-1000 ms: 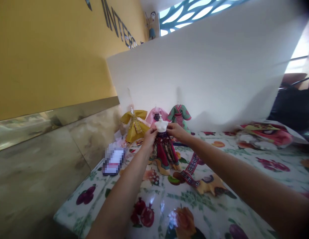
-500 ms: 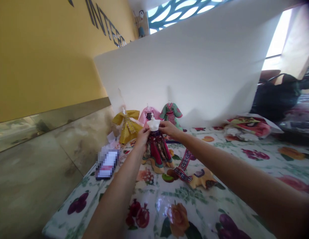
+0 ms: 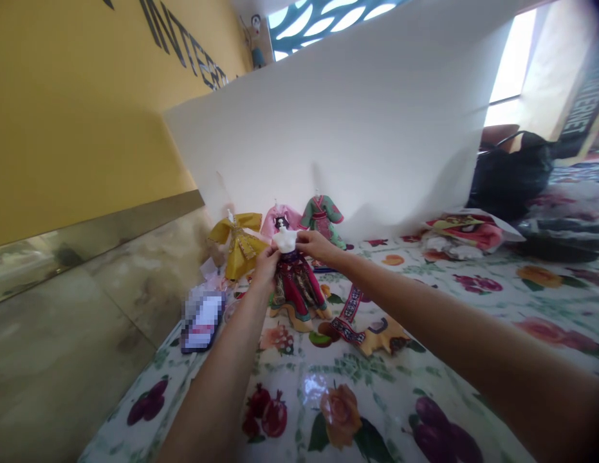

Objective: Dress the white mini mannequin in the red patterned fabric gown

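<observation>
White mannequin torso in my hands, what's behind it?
A pink doll robe shows behind the white mannequin torso. Only its upper part is visible; the torso, skirt, left hand and right hand hide the rest.

Hands [image 3: 285, 252] at a small white mannequin [image 3: 285, 239] — dark red skirt [image 3: 299, 289], yellow dress [image 3: 241, 247] behind

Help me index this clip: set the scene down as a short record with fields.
Left hand: holds one side of the white doll form
Right hand: holds its other side
On the form: red skirt, dark waist; bare white chest
Behind: yellow dress, pink top, green robe
Left side: phone, screen blurred out
Right of skirt: tan cloth piece, patterned band
Surface: fruit-and-flower tablecloth
</observation>
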Motion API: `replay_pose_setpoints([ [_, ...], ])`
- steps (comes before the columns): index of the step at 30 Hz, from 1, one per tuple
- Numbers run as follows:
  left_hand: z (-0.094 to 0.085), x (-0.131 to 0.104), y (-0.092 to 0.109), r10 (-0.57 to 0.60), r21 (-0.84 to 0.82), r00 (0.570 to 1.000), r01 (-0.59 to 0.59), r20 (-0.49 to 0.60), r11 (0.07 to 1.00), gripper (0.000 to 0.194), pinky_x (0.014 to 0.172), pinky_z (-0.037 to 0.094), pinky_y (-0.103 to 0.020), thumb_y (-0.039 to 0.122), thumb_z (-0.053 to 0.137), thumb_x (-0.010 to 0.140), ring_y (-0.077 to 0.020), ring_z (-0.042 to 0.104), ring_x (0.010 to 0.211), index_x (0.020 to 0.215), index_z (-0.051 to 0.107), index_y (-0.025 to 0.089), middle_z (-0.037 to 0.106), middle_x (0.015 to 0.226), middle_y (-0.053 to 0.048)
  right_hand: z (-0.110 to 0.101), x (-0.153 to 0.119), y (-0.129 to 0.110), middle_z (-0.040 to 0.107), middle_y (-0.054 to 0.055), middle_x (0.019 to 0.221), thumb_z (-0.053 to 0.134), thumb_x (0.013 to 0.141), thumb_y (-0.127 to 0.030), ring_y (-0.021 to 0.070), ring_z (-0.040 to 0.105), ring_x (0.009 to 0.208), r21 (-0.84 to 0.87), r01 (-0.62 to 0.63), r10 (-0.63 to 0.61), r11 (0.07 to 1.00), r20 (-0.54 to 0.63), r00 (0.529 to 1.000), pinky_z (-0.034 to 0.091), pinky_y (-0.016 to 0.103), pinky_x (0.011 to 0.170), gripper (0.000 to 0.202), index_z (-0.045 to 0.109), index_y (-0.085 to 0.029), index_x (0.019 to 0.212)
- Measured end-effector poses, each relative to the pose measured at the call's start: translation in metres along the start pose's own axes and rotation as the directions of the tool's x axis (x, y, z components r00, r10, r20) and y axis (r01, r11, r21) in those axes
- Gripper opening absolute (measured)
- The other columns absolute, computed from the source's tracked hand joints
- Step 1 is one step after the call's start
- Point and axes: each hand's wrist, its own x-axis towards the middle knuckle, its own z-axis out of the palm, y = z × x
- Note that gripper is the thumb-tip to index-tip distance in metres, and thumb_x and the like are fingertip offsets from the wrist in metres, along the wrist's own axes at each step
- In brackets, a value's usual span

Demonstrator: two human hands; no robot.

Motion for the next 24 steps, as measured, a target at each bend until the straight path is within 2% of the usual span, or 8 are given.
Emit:
replay_pose_setpoints([
  [5,0.002,-0.006,0.008,0.022,0.022,0.999,-0.022,-0.023,1.000,0.035,0.064,0.048,-0.025,0.029,0.086,0.050,-0.0167,0.065,0.065,0.076,0.068,0.015,0.067,0.061,0.001,-0.005,-0.003,0.000,0.054,-0.002,0.065,0.068,0.073,-0.039,0.0126,0.051,0.062,0.014,-0.003,0.004,1.000,-0.044,0.999,0.045,0.026,0.060,0.027,0.054,-0.017,0.069],
  [10,-0.001,-0.015,0.018,0.047,0.059,0.996,-0.042,-0.074,0.997,0.033,0.059,0.043,-0.022,0.028,0.085,0.049,-0.0106,0.057,0.055,0.072,0.065,0.015,0.063,0.059,0.004,-0.014,-0.012,-0.002,0.058,0.000,0.065,0.068,0.074,-0.040,0.0137,0.055,0.062,0.049,-0.012,0.015,0.999,-0.076,0.997,0.047,0.028,0.060,0.027,0.053,-0.018,0.070],
  [14,-0.005,-0.026,0.026,0.072,0.084,0.991,-0.063,-0.108,0.994,0.033,0.060,0.043,-0.022,0.030,0.085,0.050,-0.0095,0.057,0.058,0.071,0.063,0.016,0.063,0.063,0.004,-0.022,-0.025,-0.011,0.059,0.000,0.065,0.067,0.075,-0.038,0.0136,0.055,0.061,0.074,-0.013,0.019,0.997,-0.092,0.996,0.046,0.028,0.059,0.023,0.055,-0.018,0.071],
  [19,-0.011,-0.047,0.036,0.125,0.108,0.981,-0.110,-0.151,0.988,0.034,0.064,0.044,-0.021,0.030,0.085,0.051,-0.0087,0.058,0.063,0.075,0.065,0.017,0.065,0.073,0.003,-0.032,-0.051,-0.026,0.057,-0.001,0.067,0.068,0.075,-0.037,0.0130,0.053,0.064,0.100,-0.014,0.025,0.995,-0.113,0.993,0.042,0.026,0.058,0.022,0.056,-0.018,0.072],
  [24,-0.016,-0.079,0.045,0.127,0.129,0.982,-0.109,-0.140,0.986,0.032,0.063,0.045,-0.020,0.028,0.084,0.053,-0.0074,0.055,0.060,0.075,0.064,0.017,0.062,0.069,0.005,-0.040,-0.082,-0.034,0.056,-0.001,0.068,0.069,0.076,-0.039,0.0122,0.052,0.062,0.157,-0.051,0.068,0.986,-0.104,0.992,0.042,0.027,0.058,0.024,0.056,-0.018,0.075],
])
